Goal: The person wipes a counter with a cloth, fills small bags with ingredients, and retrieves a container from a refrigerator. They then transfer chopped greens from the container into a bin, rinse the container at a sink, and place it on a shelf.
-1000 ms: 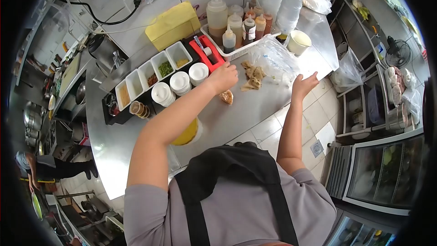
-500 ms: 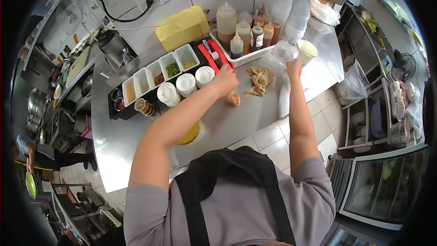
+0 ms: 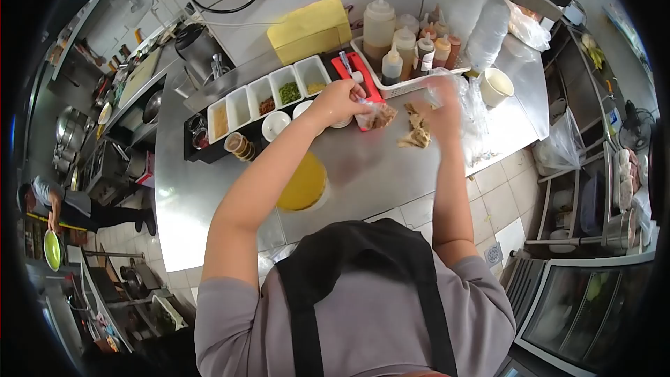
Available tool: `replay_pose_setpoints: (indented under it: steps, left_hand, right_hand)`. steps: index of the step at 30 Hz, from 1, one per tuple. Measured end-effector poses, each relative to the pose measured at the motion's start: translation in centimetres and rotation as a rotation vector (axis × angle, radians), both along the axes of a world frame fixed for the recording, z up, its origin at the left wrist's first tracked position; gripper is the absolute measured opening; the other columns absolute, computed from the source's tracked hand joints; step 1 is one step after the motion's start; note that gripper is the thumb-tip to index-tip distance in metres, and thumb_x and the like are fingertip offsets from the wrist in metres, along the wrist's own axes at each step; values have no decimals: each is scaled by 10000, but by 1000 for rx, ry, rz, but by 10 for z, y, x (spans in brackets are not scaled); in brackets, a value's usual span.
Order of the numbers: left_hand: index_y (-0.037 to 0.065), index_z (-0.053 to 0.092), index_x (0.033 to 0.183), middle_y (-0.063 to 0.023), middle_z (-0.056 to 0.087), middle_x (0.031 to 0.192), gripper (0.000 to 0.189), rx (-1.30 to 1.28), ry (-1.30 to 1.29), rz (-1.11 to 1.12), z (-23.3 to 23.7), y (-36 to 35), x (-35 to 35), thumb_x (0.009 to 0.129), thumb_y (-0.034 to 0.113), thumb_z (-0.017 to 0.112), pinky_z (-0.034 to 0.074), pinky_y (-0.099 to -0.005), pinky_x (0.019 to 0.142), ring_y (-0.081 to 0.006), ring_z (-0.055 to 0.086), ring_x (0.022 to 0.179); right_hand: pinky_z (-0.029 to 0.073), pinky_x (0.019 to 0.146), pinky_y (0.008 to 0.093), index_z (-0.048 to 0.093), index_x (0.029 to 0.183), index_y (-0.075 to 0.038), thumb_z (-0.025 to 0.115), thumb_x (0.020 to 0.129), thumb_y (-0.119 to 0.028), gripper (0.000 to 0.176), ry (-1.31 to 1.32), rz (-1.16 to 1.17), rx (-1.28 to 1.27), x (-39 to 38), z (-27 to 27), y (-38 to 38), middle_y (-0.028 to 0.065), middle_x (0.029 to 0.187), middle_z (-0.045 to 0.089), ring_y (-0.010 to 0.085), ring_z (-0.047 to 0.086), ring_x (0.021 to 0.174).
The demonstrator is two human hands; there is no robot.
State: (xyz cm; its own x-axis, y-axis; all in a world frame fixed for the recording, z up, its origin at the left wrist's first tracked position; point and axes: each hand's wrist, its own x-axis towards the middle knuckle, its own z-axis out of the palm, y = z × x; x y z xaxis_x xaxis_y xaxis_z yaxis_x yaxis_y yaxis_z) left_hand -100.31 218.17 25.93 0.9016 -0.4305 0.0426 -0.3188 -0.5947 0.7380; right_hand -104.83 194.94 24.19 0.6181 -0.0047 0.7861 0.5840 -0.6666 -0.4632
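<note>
My left hand [image 3: 339, 103] pinches a small clear plastic bag [image 3: 379, 116] with brownish-orange contents, just in front of a red holder [image 3: 368, 78]. My right hand [image 3: 442, 110] is smeared by motion beside a crumpled tan-brown piece [image 3: 417, 132] on the steel counter [image 3: 377, 181]; its fingers and anything in them cannot be made out. Clear plastic wrapping [image 3: 473, 115] lies to the right of that hand. Further right stands a pale cup [image 3: 497, 86]. Small white dishes [image 3: 276, 126] are partly hidden behind my left forearm.
White tubs of toppings [image 3: 287, 91] line the back left. Squeeze bottles [image 3: 392, 64] stand in a white basket [image 3: 401, 90]. A round yellow-topped container [image 3: 304, 183] sits near the front. At far left, another person [image 3: 59, 199] holds a green pan [image 3: 52, 250].
My left hand has lifted the small bag, which lay on the counter earlier. My right hand has moved left from the cup toward the tan-brown piece. The view has shifted slightly.
</note>
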Motion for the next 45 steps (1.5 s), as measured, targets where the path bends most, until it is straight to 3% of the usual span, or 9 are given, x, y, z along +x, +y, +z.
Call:
replay_pose_setpoints:
  steps: [3, 9, 19, 29, 33, 36, 38, 41, 45]
  left_hand:
    - [13, 589, 897, -33, 633, 798, 200, -217, 217, 39, 2, 8, 2, 760, 121, 686, 464, -248, 638, -102, 585, 720]
    - [34, 586, 928, -36, 632, 892, 150, -550, 469, 162, 8, 40, -22, 790, 71, 634, 445, -208, 727, -80, 585, 800]
    - [15, 570, 998, -31, 601, 915, 232, -823, 272, 179, 13, 87, -62, 774, 4, 629, 452, -232, 767, -92, 562, 858]
    - [11, 638, 927, -33, 652, 814, 186, -390, -125, 401, 12, 113, -104, 777, 118, 658, 464, -250, 720, -99, 591, 744]
    - [6, 604, 888, -2, 607, 834, 152, -381, -211, 383, -14, 129, -110, 782, 108, 644, 433, -226, 680, -77, 551, 778]
    - [5, 568, 826, -36, 608, 808, 148, -521, -111, 343, -20, 136, -116, 766, 107, 657, 454, -258, 719, -96, 572, 775]
    - [49, 539, 809, -10, 578, 790, 118, -1118, 265, 280, -22, 136, -124, 775, 66, 650, 444, -254, 698, -84, 555, 753]
    - [96, 509, 791, 8, 562, 796, 154, -1385, 482, 251, -16, 137, -124, 774, 21, 642, 435, -245, 697, -77, 541, 733]
    - [104, 500, 784, 7, 563, 801, 180, -1429, 456, 240, -7, 140, -119, 760, 8, 650, 430, -236, 716, -74, 543, 748]
  right_hand:
    - [458, 785, 329, 606, 962, -23, 717, 695, -41, 289, 125, 314, -133, -10, -9, 64, 84, 898, 598, 216, 575, 901]
    - [469, 632, 280, 619, 1009, -29, 658, 751, -25, 261, 360, 424, 425, -5, -3, 102, 78, 791, 578, 208, 579, 707]
    - [465, 585, 300, 569, 859, 20, 607, 773, 11, 95, 197, 466, 4, -10, 33, 140, 101, 790, 517, 233, 551, 651]
    - [404, 527, 297, 501, 737, 15, 603, 724, 27, 104, 81, 586, -23, -19, 27, 188, 95, 709, 475, 226, 505, 602]
    - [391, 554, 261, 507, 738, 14, 598, 748, 14, 92, 441, 840, 147, -28, 20, 193, 51, 695, 469, 142, 479, 629]
    - [386, 588, 242, 525, 749, 11, 599, 770, -11, 81, 557, 878, 186, -27, 15, 190, 27, 716, 486, 106, 465, 661]
    - [386, 600, 238, 532, 753, 9, 601, 773, -18, 76, 624, 913, 244, -26, 17, 191, 26, 722, 494, 104, 463, 665]
    - [384, 620, 232, 552, 770, 4, 620, 765, -20, 73, 633, 1016, 375, -28, 18, 194, 20, 732, 511, 96, 466, 687]
    - [415, 624, 265, 572, 815, -7, 651, 741, -21, 110, 335, 879, 148, -27, 34, 199, 42, 758, 539, 142, 505, 699]
